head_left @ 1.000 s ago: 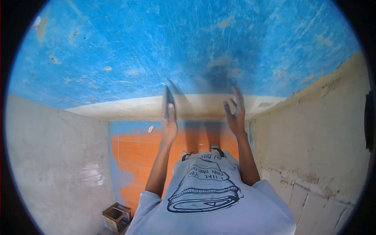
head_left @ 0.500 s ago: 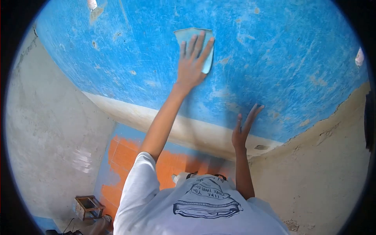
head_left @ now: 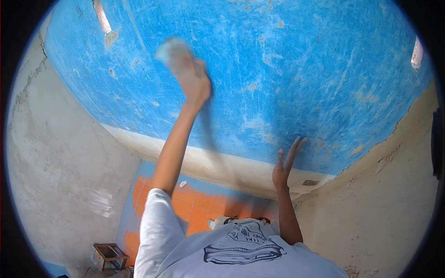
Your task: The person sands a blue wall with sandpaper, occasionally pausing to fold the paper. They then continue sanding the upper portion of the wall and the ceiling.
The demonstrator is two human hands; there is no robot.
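Note:
A blue wall (head_left: 241, 74) with scratches and pale worn patches stands in front of me. At its upper left, my left hand (head_left: 192, 76) is smeared by motion, with a pale sheet (head_left: 169, 48) under its blurred fingers. The sheet was flat against the wall earlier and now shows only as a light blur. Lower and to the right, my right hand (head_left: 286, 164) rests near the wall's bottom edge, its fingers spread and pointing up, holding nothing.
Bare grey walls (head_left: 69, 153) rise at left and right. Below the blue wall runs a cream band (head_left: 204, 162). The floor (head_left: 199, 204) is orange with blue-grey edges and has a small white piece (head_left: 183, 184) on it. A wooden stool (head_left: 109, 256) stands lower left.
My left hand has moved left across the wall with the sheet. My right hand stays near the wall's lower edge. The view has shifted slightly, and the small white piece on the floor now shows.

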